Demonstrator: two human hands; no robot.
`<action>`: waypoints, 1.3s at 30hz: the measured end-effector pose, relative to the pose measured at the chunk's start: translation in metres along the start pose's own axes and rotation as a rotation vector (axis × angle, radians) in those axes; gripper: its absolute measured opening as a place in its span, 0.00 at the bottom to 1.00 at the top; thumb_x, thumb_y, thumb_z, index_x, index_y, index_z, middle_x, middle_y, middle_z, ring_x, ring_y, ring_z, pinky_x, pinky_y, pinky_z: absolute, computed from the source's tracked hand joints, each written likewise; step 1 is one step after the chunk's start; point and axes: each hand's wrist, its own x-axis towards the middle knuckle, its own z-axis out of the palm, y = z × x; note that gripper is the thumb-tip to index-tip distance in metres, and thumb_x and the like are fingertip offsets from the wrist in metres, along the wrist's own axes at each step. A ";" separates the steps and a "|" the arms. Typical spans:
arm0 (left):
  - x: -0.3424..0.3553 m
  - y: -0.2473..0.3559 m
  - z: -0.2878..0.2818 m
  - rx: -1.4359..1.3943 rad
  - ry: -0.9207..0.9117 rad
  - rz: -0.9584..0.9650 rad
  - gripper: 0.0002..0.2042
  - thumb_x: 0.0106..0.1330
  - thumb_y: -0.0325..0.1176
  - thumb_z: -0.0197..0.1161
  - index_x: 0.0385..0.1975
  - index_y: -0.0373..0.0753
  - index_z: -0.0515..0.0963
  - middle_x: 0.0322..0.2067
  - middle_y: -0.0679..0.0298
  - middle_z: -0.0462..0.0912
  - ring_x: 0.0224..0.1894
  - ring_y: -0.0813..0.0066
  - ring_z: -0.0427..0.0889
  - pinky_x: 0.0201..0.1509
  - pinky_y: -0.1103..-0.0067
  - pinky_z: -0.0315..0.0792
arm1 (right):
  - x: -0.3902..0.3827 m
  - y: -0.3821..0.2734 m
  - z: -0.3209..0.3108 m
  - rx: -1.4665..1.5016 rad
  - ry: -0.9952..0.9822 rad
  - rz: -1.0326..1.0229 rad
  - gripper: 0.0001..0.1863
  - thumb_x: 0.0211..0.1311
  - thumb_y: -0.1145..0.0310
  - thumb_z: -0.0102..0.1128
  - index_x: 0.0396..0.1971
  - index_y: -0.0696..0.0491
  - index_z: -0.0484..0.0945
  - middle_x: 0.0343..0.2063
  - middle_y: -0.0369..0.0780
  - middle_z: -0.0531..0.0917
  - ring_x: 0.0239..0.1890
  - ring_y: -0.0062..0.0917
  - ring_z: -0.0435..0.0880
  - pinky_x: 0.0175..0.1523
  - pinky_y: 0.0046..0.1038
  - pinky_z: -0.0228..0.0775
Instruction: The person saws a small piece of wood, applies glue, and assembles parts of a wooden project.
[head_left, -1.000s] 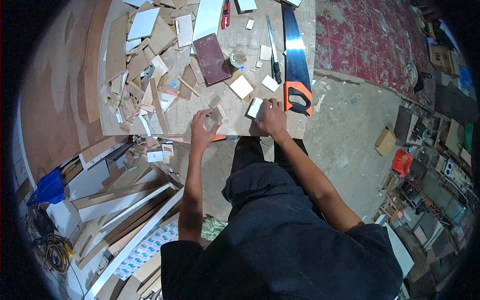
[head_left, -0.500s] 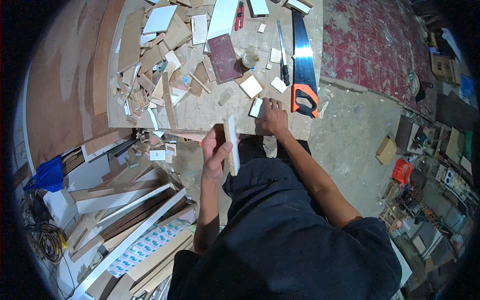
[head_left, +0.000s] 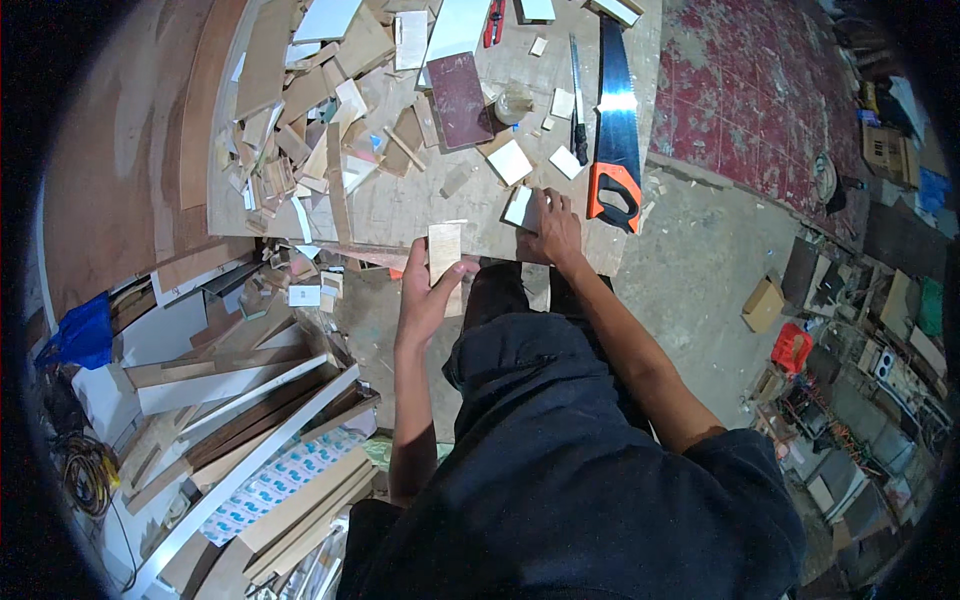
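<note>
Wooden piece (head_left: 445, 250): was at eight o'clock from the white block (head_left: 519, 207).
Left hand (head_left: 424, 302): half closed, pinched it with thumb and fingers.
Right hand (head_left: 557, 233): curled against the block; whether gripping, I couldn't tell.

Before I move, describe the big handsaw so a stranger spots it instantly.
On the workbench, look just right of the right hand. The handsaw there has a broad blade and orange handle, unlike the slim, black-handled tool beside it.

woodworking workshop | handsaw (head_left: 617, 120) | workbench (head_left: 395, 215) | wood offcuts (head_left: 305, 95) | piled boards (head_left: 220, 380)
</note>
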 end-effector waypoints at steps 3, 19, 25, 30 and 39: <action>-0.002 0.003 0.004 -0.093 -0.051 -0.140 0.12 0.74 0.31 0.50 0.53 0.35 0.67 0.38 0.58 0.82 0.36 0.75 0.81 0.46 0.77 0.75 | 0.004 0.007 0.007 -0.018 -0.027 0.041 0.48 0.36 0.60 0.77 0.62 0.51 0.63 0.55 0.43 0.70 0.57 0.42 0.71 0.53 0.42 0.75; -0.016 0.087 0.038 -0.310 -0.084 0.030 0.21 0.74 0.40 0.51 0.60 0.31 0.68 0.40 0.56 0.83 0.35 0.76 0.83 0.37 0.79 0.80 | -0.094 -0.041 -0.229 0.822 0.162 -0.349 0.47 0.32 0.64 0.82 0.59 0.54 0.70 0.55 0.46 0.73 0.55 0.34 0.75 0.47 0.32 0.79; -0.010 0.119 0.071 -0.084 -0.067 0.244 0.24 0.73 0.43 0.54 0.62 0.32 0.69 0.34 0.60 0.83 0.28 0.80 0.81 0.32 0.83 0.76 | -0.107 -0.052 -0.248 0.909 0.149 -0.445 0.52 0.25 0.62 0.85 0.59 0.56 0.70 0.53 0.48 0.71 0.56 0.37 0.75 0.56 0.37 0.73; -0.014 0.132 0.087 -0.157 -0.083 0.298 0.28 0.68 0.46 0.63 0.60 0.30 0.70 0.28 0.67 0.79 0.30 0.87 0.75 0.32 0.87 0.69 | -0.106 -0.056 -0.260 0.888 0.201 -0.477 0.46 0.33 0.62 0.82 0.58 0.57 0.72 0.51 0.47 0.75 0.54 0.35 0.75 0.46 0.32 0.78; -0.009 0.123 0.082 -0.530 -0.216 0.481 0.40 0.54 0.46 0.76 0.60 0.26 0.65 0.47 0.53 0.79 0.47 0.68 0.82 0.51 0.70 0.78 | -0.110 -0.058 -0.292 0.822 0.208 -0.451 0.46 0.31 0.57 0.81 0.57 0.57 0.74 0.48 0.45 0.75 0.51 0.33 0.76 0.43 0.30 0.75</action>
